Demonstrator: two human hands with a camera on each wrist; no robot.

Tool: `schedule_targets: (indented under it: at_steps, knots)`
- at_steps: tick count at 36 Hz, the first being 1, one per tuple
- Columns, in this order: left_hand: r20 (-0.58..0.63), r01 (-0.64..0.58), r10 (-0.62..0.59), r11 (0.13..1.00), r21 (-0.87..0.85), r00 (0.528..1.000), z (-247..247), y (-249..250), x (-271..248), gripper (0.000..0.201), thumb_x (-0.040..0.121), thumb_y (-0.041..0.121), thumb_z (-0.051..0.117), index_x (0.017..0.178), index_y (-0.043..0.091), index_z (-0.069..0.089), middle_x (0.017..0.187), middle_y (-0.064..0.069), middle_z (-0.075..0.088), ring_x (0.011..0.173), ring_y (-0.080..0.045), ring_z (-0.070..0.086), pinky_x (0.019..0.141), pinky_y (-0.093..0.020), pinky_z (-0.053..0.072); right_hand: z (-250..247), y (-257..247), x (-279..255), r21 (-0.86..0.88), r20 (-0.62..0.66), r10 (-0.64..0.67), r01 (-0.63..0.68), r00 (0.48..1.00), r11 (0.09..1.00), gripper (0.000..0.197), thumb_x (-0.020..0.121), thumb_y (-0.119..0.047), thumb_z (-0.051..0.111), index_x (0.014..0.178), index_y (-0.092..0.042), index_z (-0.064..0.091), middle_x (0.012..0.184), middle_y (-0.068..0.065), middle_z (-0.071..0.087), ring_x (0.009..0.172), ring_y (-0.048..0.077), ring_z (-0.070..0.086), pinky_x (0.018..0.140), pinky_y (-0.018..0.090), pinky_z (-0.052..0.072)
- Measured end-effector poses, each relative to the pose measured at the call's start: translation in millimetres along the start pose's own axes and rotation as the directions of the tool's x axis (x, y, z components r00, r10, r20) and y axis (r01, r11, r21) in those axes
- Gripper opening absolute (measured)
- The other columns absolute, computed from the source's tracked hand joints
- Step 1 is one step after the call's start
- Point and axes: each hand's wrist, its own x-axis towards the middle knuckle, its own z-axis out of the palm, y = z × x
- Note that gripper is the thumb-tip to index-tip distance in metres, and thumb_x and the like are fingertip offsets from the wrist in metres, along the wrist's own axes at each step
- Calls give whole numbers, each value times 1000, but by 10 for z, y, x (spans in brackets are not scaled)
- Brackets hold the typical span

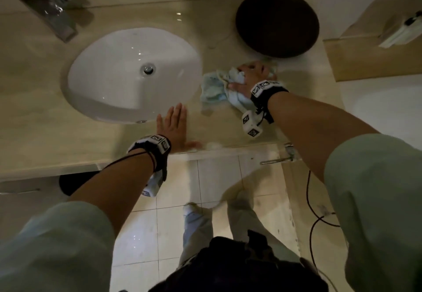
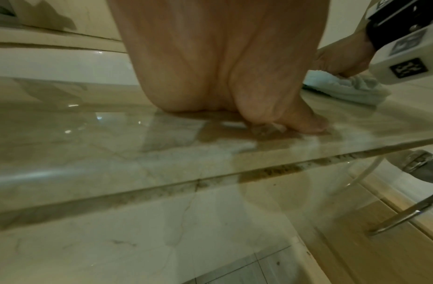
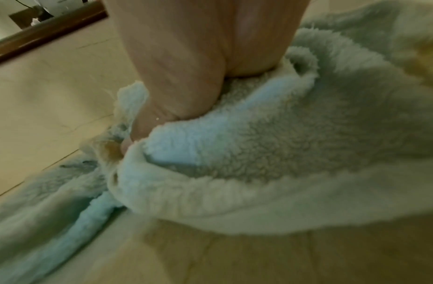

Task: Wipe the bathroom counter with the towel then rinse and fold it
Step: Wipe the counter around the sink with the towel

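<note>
Head view has the right hand (image 1: 250,76) down on the towel (image 1: 217,86), a crumpled pale blue-and-cream cloth bunched on the counter (image 1: 34,113) just right of the sink (image 1: 127,72) and near the dark round bowl (image 1: 277,23) sitting at the far right. Fingers are curled into the folds, thumb tucked at the left side, so that hand is clamped on the cloth and bearing down. Right wrist view confirms it: the thumb (image 3: 147,123) is buried in fluffy pile, towel (image 3: 259,153) heaped all around the palm, 1 loose end trailing off to the near left across the beige stone. Over on the other side, the left hand (image 1: 174,125) lies flat on the counter just near the sink's front rim, fingers straight and spread, holding nothing. Left wrist view shows the heel of that hand (image 2: 210,67) planted on the glossy marble (image 2: 89,153), with a wet patch by the thumb. Faucet (image 1: 52,11) sits at the far left, blurred.
</note>
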Motion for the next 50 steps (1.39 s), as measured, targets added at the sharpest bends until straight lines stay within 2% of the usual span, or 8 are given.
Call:
schedule_targets:
  at_steps: [6, 15, 20, 23, 31, 36, 44, 50]
  knots:
    - [21, 69, -69, 998, -11, 997, -74, 71, -42, 124, 71, 73, 58, 149, 16, -20, 156, 0, -25, 145, -21, -18, 116, -49, -8, 74, 67, -37, -4, -87, -42, 42, 995, 999, 70, 71, -74, 57, 130, -38, 46, 141, 6, 32, 130, 30, 30, 106, 54, 25]
    - [-22, 123, -124, 991, -45, 992, -293, 231, -113, 128, 64, 62, 75, 152, 7, 0, 160, -11, 0, 146, -27, 8, 119, -37, 13, -31, 537, -162, -102, -4, -215, 213, 977, 972, 69, 75, -68, 59, 135, -40, 42, 146, -2, 28, 134, 24, 26, 109, 53, 21]
    - [-69, 186, -194, 976, -109, 978, -351, 439, -58, 120, 67, 76, 59, 150, 6, 10, 156, -16, 18, 142, -31, 20, 116, -42, 23, -165, 1012, -243, -101, 5, -204, 203, 979, 974, 69, 75, -69, 59, 135, -40, 44, 146, -5, 29, 134, 22, 27, 110, 50, 19]
    - [-87, 214, -225, 969, -123, 970, -267, 517, 18, 128, 59, 88, 49, 151, 11, 5, 158, -13, 12, 144, -35, 15, 115, -49, 23, -271, 1356, -303, -95, -12, -178, 177, 984, 980, 71, 75, -69, 59, 137, -38, 43, 148, -4, 28, 135, 22, 27, 109, 52, 21]
    - [-73, 225, -232, 969, -99, 970, -230, 903, 84, 107, 73, 74, 55, 150, 29, -3, 159, -3, -9, 142, -43, 5, 109, -60, 24, -440, 1942, -475, -11, -71, -60, 59, 996, 998, 72, 79, -61, 63, 141, -32, 42, 152, -2, 25, 140, 22, 23, 111, 40, 20]
    - [8, 266, -267, 959, -101, 964, -210, 982, 94, 104, 74, 71, 57, 150, 34, -4, 158, 2, -14, 141, -47, -4, 105, -68, 22, -378, 1857, -539, -55, -114, -3, -3, 994, 998, 72, 80, -66, 57, 142, -34, 38, 153, 0, 23, 141, 24, 21, 112, 43, 19]
    - [20, 248, -248, 956, -156, 969, -155, 940, 104, 104, 76, 70, 57, 150, 36, -8, 158, 4, -19, 142, -44, -12, 107, -70, 14, -279, 1632, -574, -34, -3, 170, -170, 985, 985, 105, 54, -82, 65, 143, -42, 24, 153, 1, 12, 141, 31, 13, 109, 60, 18]
    - [45, 245, -241, 958, -149, 970, -172, 895, 124, 104, 76, 71, 56, 150, 35, -8, 158, 5, -20, 143, -44, -12, 106, -70, 16, -149, 1304, -600, 59, -4, 217, -217, 976, 974, 102, 55, -73, 72, 141, -38, 32, 149, 7, 13, 137, 34, 13, 111, 55, 18]
